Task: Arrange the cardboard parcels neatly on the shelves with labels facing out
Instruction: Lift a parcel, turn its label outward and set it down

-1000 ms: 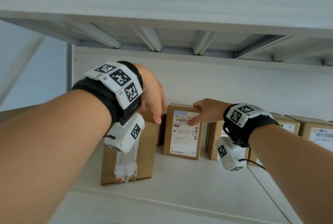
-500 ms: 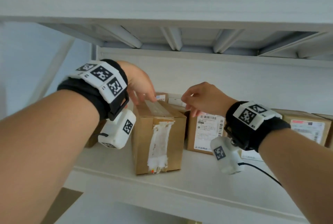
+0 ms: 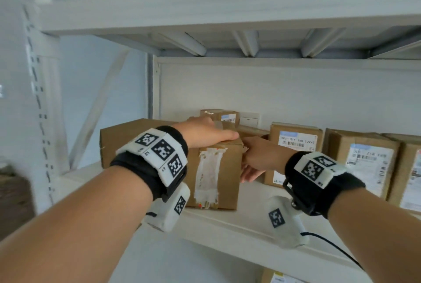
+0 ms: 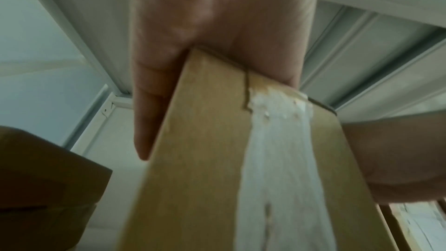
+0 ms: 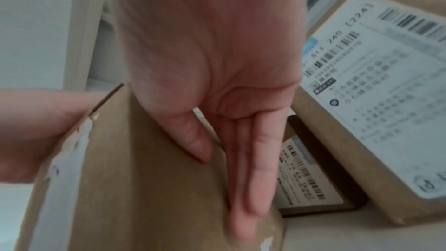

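A cardboard parcel (image 3: 214, 173) with a torn white tape strip on its front stands near the shelf's front edge. My left hand (image 3: 205, 133) lies over its top, fingers stretched toward the right edge. In the left wrist view the left hand (image 4: 217, 26) has its thumb pointing down the parcel's (image 4: 217, 159) left face. My right hand (image 3: 255, 162) presses straight fingers flat against the parcel's right side. The right wrist view shows the right hand (image 5: 241, 140) on that side of the parcel (image 5: 144, 188). No label shows on its front.
A larger plain parcel (image 3: 127, 141) stands behind it at the left. Labelled parcels (image 3: 296, 146) (image 3: 369, 162) line the white shelf (image 3: 239, 225) to the right, and a small one (image 3: 223, 116) sits at the back. Another shelf board hangs overhead, and the upright post is at the left.
My left hand came down from the parcel's far top edge to lie across its top. My right hand dropped from above to its right side. The view shifted left.
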